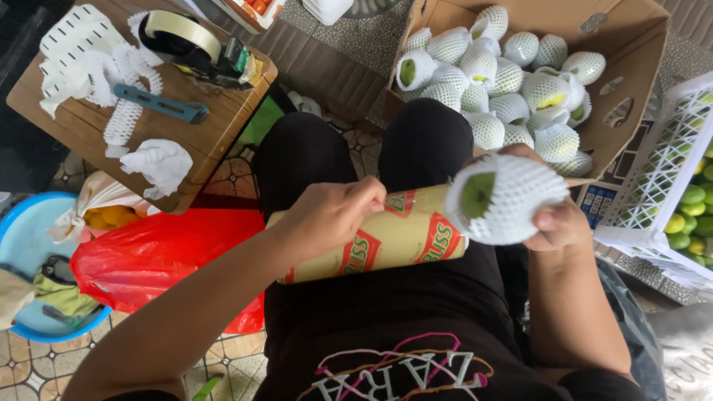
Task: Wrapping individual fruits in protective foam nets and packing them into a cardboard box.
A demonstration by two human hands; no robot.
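Right grip (557, 223) around netted fruit (501, 197)

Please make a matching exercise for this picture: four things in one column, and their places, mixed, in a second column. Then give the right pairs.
Things:
1. roll of film
2. netted green fruit
3. tape dispenser
4. bare green fruits

Places:
A. in the white crate
B. on the wooden table
C. in the right hand
D. across the lap, under the left hand

Pairs: 1-D, 2-C, 3-B, 4-A
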